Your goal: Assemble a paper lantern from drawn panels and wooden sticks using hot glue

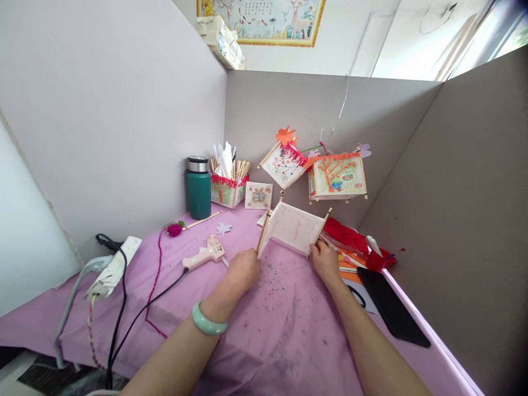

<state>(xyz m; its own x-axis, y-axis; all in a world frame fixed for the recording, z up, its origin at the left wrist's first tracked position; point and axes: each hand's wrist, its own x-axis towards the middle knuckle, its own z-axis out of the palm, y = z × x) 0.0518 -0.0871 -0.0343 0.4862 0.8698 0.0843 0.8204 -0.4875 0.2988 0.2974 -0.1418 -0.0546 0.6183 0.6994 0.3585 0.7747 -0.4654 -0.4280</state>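
Observation:
Between my hands is a lantern frame (pixel 296 226) of pale panels joined by thin wooden sticks, tilted above the purple tablecloth. My left hand (pixel 244 268) is closed round the lower end of its left stick. On the other side, my right hand (pixel 325 262) pinches the lower right corner. Two finished-looking paper lanterns hang behind it: one with flowers and red fringe (pixel 284 165), one with an orange tree drawing (pixel 339 176). Left of my left hand lies a pale pink glue gun (pixel 208 251). Close to it is a white paper flower cutout (pixel 224 228).
A green bottle (pixel 198 190) and a decorated holder with sticks and tissue (pixel 229 190) stand at the back. A power strip (pixel 113 267) with cables lies left, near magenta yarn (pixel 175 229). On the right are red material (pixel 348 237) and a black tablet-like slab (pixel 391 305). Grey partitions (pixel 457 181) enclose the table.

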